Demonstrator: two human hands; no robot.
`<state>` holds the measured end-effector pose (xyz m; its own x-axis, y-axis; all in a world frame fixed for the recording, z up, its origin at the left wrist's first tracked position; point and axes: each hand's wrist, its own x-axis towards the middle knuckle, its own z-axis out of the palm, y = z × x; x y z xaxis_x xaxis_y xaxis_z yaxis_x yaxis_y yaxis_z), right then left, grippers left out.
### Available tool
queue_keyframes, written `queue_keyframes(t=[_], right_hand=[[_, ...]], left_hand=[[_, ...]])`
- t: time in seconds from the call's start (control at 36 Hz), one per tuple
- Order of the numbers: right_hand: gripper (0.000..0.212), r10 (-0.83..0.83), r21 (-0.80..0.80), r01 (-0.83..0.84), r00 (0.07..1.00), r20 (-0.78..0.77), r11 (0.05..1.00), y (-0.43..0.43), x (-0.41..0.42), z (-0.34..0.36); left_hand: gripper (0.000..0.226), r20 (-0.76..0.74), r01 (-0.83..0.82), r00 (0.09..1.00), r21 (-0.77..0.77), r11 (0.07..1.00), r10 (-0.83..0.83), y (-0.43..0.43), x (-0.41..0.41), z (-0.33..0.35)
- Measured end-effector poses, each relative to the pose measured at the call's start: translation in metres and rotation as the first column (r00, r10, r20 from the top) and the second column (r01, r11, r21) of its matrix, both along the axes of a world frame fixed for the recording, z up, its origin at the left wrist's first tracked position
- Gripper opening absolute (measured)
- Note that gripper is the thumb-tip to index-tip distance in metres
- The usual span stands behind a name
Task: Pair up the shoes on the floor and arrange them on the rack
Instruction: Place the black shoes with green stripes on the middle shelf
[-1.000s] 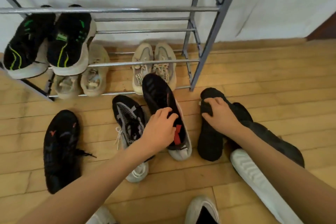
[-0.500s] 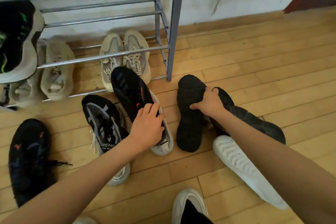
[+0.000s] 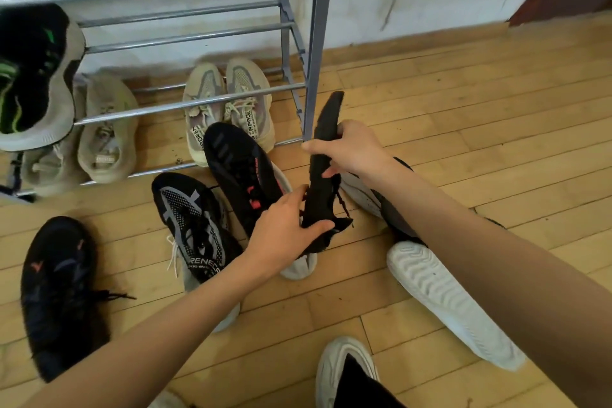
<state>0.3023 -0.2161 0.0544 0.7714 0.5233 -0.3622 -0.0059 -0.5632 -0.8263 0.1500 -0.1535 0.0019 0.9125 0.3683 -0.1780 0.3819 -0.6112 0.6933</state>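
Note:
My right hand [image 3: 352, 149] grips an all-black knit shoe [image 3: 320, 195] around its middle. The shoe is held off the floor, turned on its edge with the toe pointing up toward the rack post. My left hand [image 3: 284, 228] holds the same shoe at its heel end, thumb on one side and fingers on the other. Just left of it, a black shoe with red marks and a white sole [image 3: 238, 169] lies on the floor. The grey metal rack [image 3: 318, 43] holds a beige pair [image 3: 228, 103], a second beige pair [image 3: 102, 132] and a black-and-green shoe [image 3: 29, 76].
On the wooden floor lie a black-and-grey mesh shoe [image 3: 192, 219], a black shoe [image 3: 59, 291] at the far left, a white-soled shoe on its side [image 3: 447, 301] and a dark shoe [image 3: 397, 219] under my right arm. My own white shoe [image 3: 341, 371] shows at the bottom.
My right hand has lifted the all-black shoe off the floor and turned it on edge. My left hand has left the red-marked shoe and taken the black shoe's heel.

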Motion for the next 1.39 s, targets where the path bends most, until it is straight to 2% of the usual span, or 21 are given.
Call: queue_keyframes(t=[0.06,0.08,0.11,0.17,0.25,0.31,0.33,0.39,0.44,0.53,0.58,0.67,0.72,0.78,0.83,1.0,1.14,1.25,1.39], right_hand=[[0.027,0.012,0.056,-0.010,0.999,-0.034,0.998,0.005,-0.006,0.004],[0.022,0.002,0.078,0.004,0.998,-0.070,0.997,0.006,-0.009,0.004],[0.020,-0.019,0.099,0.032,0.991,-0.131,0.995,0.008,-0.011,0.005],[0.027,-0.040,0.116,0.066,0.976,-0.212,0.991,0.007,-0.013,0.005],[0.023,0.052,-0.005,-0.052,0.999,-0.010,0.999,-0.003,-0.011,-0.005],[0.025,0.128,-0.124,-0.109,0.979,0.160,0.986,-0.016,-0.009,-0.013],[0.026,0.151,-0.163,-0.117,0.964,0.217,0.980,-0.024,-0.008,-0.017],[0.026,0.166,-0.226,-0.105,0.949,0.268,0.969,-0.042,-0.003,-0.027],[0.031,0.169,-0.323,-0.081,0.952,0.254,0.943,-0.060,0.002,-0.035],[0.039,0.152,-0.397,-0.106,0.985,0.085,0.912,-0.078,0.005,-0.045],[0.042,0.153,-0.325,-0.167,0.986,-0.068,0.931,-0.081,-0.004,-0.048],[0.030,0.169,-0.098,-0.212,0.927,-0.335,0.972,-0.075,-0.019,-0.049],[0.037,0.160,0.005,-0.173,0.900,-0.406,0.985,-0.069,-0.024,-0.049],[0.060,0.161,0.028,-0.163,0.906,-0.391,0.986,-0.061,-0.028,-0.047],[0.068,0.161,0.036,-0.159,0.915,-0.371,0.987,-0.050,-0.032,-0.044],[0.060,0.185,0.117,-0.153,0.917,-0.354,0.981,-0.016,-0.046,-0.037],[0.057,0.298,0.116,-0.275,0.899,-0.321,0.954,0.025,-0.074,-0.042],[0.052,0.376,0.057,-0.377,0.877,-0.300,0.924,0.058,-0.105,-0.049],[0.059,0.527,-0.185,-0.542,0.840,-0.130,0.820,0.088,-0.133,-0.060]], left_hand=[[0.058,0.004,-0.010,1.000,0.047,0.999,0.009,0.000,0.001,0.002],[0.053,-0.002,-0.028,1.000,0.023,0.999,0.028,0.000,0.001,0.002],[0.046,-0.012,-0.059,0.998,-0.045,0.997,0.059,0.000,0.000,0.002],[0.037,-0.057,-0.138,0.990,-0.278,0.951,0.127,0.004,-0.003,0.003],[0.034,-0.185,-0.236,0.971,-0.629,0.741,0.152,0.007,-0.010,0.005],[0.031,-0.283,-0.301,0.951,-0.754,0.584,0.126,0.008,-0.015,0.004],[0.030,-0.307,-0.312,0.946,-0.769,0.557,0.106,0.008,-0.018,0.003],[0.030,-0.322,-0.302,0.944,-0.758,0.578,0.071,0.007,-0.024,-0.001],[0.038,-0.310,-0.259,0.950,-0.713,0.651,0.038,0.003,-0.027,-0.005],[0.051,-0.266,-0.234,0.962,-0.676,0.698,0.065,-0.005,-0.029,-0.008],[0.056,-0.259,-0.268,0.959,-0.681,0.681,0.119,-0.009,-0.029,-0.010],[0.054,-0.259,-0.305,0.951,-0.700,0.646,0.168,-0.010,-0.032,-0.011],[0.048,-0.254,-0.337,0.941,-0.722,0.604,0.223,-0.009,-0.034,-0.008],[0.047,-0.251,-0.368,0.928,-0.732,0.573,0.276,-0.004,-0.036,-0.005],[0.046,-0.245,-0.382,0.920,-0.738,0.555,0.308,0.002,-0.038,-0.001],[0.040,-0.238,-0.439,0.869,-0.775,0.453,0.434,0.022,-0.053,0.011],[0.041,-0.263,-0.561,0.757,-0.731,0.389,0.598,0.052,-0.084,0.013],[0.042,-0.262,-0.620,0.687,-0.697,0.359,0.678,0.077,-0.119,0.012],[0.043,-0.256,-0.676,0.578,-0.683,0.279,0.774,0.103,-0.165,0.005]])
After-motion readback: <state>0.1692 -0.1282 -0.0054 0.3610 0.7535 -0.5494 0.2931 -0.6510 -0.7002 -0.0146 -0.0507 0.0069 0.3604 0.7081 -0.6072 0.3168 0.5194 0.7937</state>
